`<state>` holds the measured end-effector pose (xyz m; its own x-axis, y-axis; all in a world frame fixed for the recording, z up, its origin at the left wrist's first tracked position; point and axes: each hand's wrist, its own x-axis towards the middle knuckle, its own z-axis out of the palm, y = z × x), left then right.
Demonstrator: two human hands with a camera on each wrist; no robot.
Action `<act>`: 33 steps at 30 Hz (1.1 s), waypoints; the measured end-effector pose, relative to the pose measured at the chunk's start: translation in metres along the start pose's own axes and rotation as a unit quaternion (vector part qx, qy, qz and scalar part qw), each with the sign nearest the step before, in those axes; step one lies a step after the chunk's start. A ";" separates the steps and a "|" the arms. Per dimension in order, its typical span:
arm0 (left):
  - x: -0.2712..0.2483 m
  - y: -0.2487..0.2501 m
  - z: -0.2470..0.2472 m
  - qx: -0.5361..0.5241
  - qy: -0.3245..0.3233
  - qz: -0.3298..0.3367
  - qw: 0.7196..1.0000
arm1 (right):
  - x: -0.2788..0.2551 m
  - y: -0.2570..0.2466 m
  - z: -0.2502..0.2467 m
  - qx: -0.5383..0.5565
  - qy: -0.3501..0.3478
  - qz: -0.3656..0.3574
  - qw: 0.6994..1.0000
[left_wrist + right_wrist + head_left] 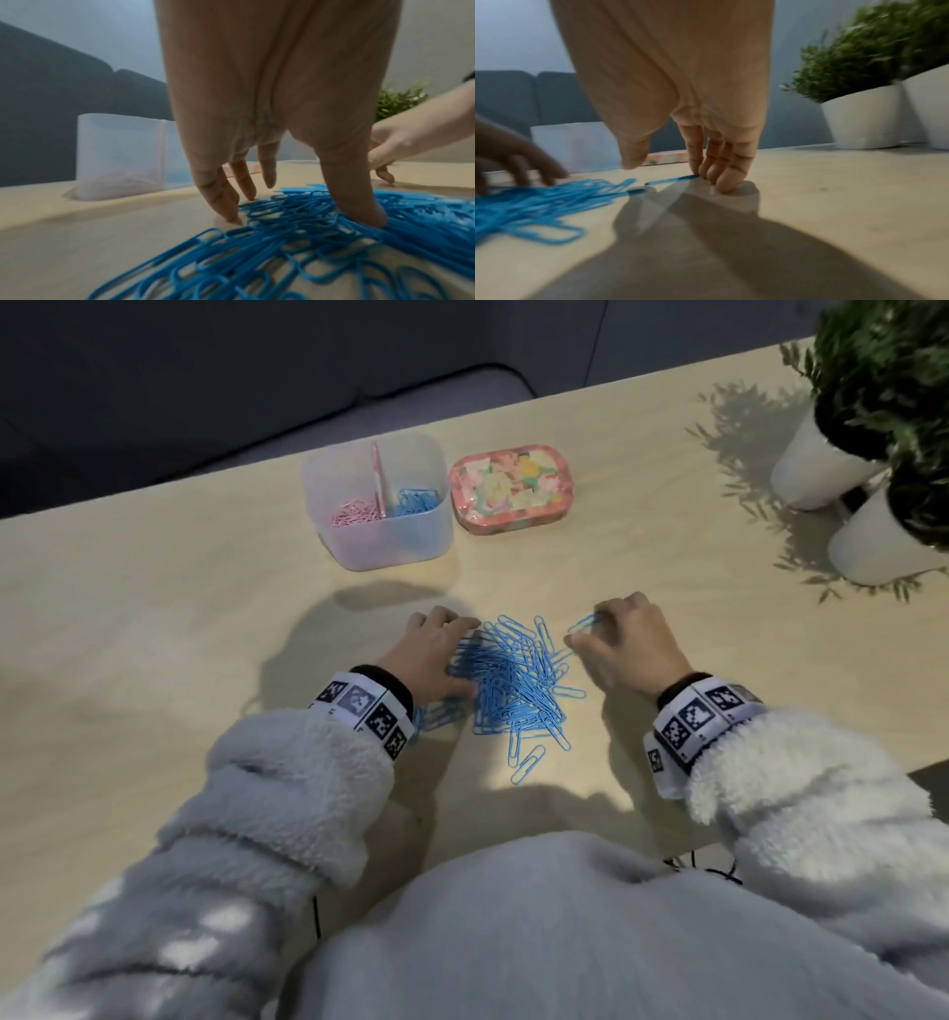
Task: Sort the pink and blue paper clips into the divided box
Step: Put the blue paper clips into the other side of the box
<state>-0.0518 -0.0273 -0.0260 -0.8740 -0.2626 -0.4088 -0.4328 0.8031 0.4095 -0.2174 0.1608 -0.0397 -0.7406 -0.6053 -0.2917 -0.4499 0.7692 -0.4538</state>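
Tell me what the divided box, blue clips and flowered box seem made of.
Divided box: frosted translucent plastic, matt; contents show blurred through its wall. Blue clips: probably coated wire or plastic; uniform blue, no bare metal visible. Flowered box: perhaps printed tin, given its glossy sheen and rounded corners; plastic is possible.

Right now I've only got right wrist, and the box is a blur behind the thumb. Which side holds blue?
Observer: Head view: blue clips lie in the right compartment of the divided box, pink clips in the left.
Operator: Any pink yet to sort?
Observer: None visible. The loose pile looks all blue.
Operator: What's the other hand doing?
Observer: Left wrist view: the left hand is spread, gripping nothing, with its thumb pressing on the loose pile.
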 end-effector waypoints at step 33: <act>-0.012 -0.021 -0.019 -0.199 0.165 -0.069 0.964 | 0.091 -0.165 -0.048 0.322 -0.068 -0.087 0.940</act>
<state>-0.0365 -0.0516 -0.0140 -0.7968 -0.5601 -0.2268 -0.5421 0.4967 0.6778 -0.2348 -0.0109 0.0494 -0.5931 -0.7651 -0.2505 -0.1314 0.3989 -0.9075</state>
